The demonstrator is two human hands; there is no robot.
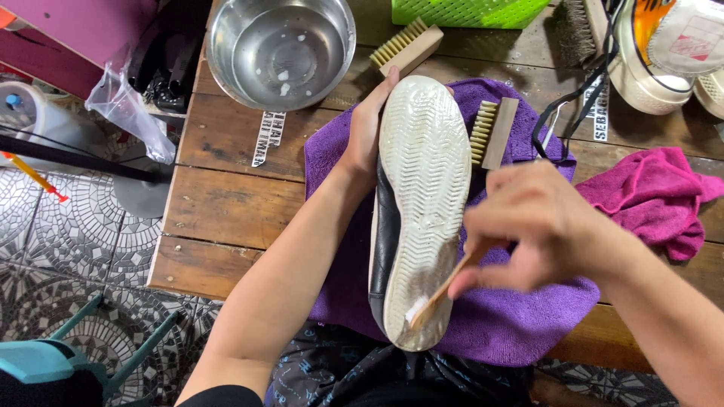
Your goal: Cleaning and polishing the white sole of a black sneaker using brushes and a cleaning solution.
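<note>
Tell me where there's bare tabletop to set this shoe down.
Bare wood lies left of the purple cloth, below the steel bowl, out to the table's left edge. A smaller strip runs between the cloth and the pink cloth. The far right is crowded with sneakers, laces and brushes.

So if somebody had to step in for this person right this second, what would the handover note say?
Left hand: grips the black shoe at its far end, holding it sole-up over the purple cloth.
Right hand: holds a small wooden-handled brush, its bristles on the near end of the white sole.
Around: two wooden brushes, one on the cloth, one by the metal bowl of foamy water; a pink cloth at right.
Done: foam shows on the near end of the sole.
Left: the rest of the sole looks dry and dull, seemingly unscrubbed.
</note>
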